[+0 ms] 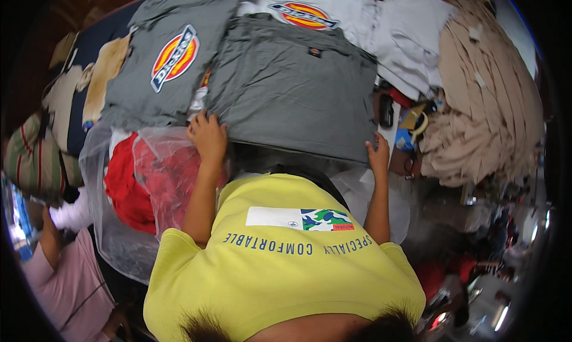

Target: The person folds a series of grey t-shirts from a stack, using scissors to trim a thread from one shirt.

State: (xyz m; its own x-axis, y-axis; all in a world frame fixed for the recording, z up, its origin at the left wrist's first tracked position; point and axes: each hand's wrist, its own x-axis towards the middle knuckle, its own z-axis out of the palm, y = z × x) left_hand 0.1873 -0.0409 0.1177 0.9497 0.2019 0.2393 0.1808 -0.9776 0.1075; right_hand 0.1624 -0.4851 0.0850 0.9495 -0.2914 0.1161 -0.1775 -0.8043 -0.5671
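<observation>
A grey T-shirt point(292, 86) lies spread flat in front of me, folded into a wide rectangle with its neck label at the far edge. My left hand point(207, 136) rests at its near left corner, fingers spread. At the near right corner, my right hand point(378, 151) touches the edge with its fingers extended. Left of this shirt lies another grey T-shirt point(128, 95) with a red and yellow oval print. Beyond it is a white T-shirt point(354, 14) with a similar print.
Crumpled white cloth point(414, 41) and a large beige fabric pile point(488, 92) stand to the right. Beside them lie a tape roll point(419, 125) and a black object point(386, 111). A clear plastic bag point(98, 193) with red cloth point(128, 184) is near my left arm. A person in pink point(77, 276) is at left.
</observation>
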